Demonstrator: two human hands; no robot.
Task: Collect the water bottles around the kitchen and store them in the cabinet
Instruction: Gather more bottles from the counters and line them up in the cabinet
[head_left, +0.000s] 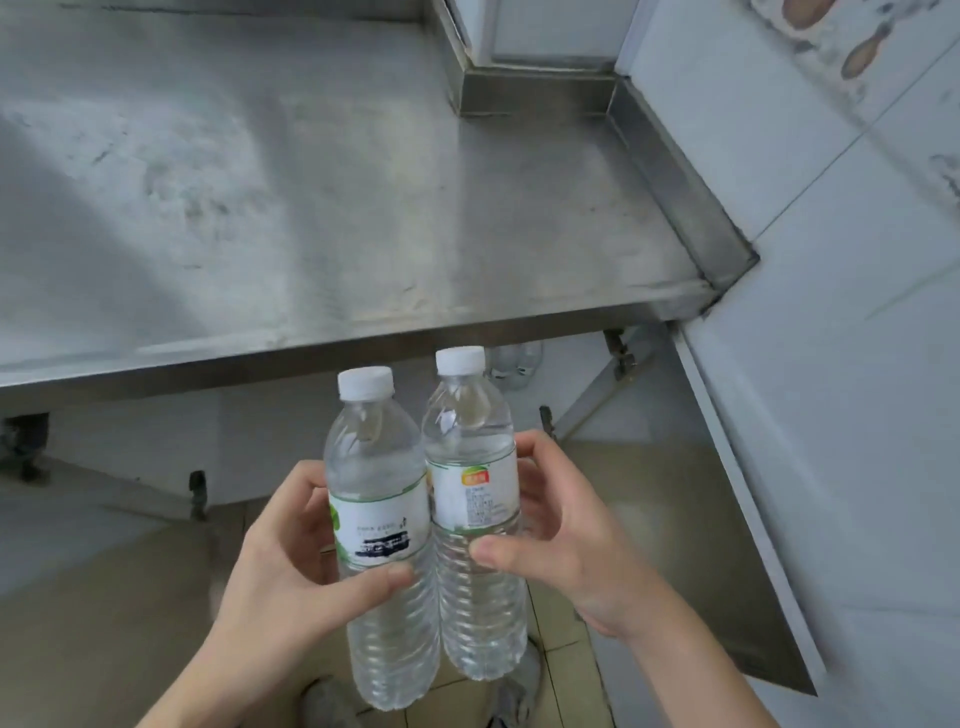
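Nearest the camera, the left hand (291, 561) gripped the left bottle (382, 540) around its label, thumb curled across the front and fingers wrapped behind. Beside it the right hand (561, 535) gripped the right bottle (475, 509) the same way, thumb pressed to the front below the label and fingers curled round the far side. Both bottles were clear, full of water, capped in white and held nearly upright in the air, their sides touching at label height. Each bottle's lower half hung below its hand and its neck and cap rose above. The right bottle sat slightly higher and farther from the camera than the left.

Below the bottles lay a tan tiled floor (104, 597). Beyond them ran the front edge of a steel counter (311, 208), its scuffed top stretching away to a raised back rim. Under the counter, just past the right bottle's cap, another clear bottle (514, 364) showed dimly, too blurred to tell how it stood. An open cabinet door (748, 499) stood at the right, with a white tiled wall (857, 312) behind it.
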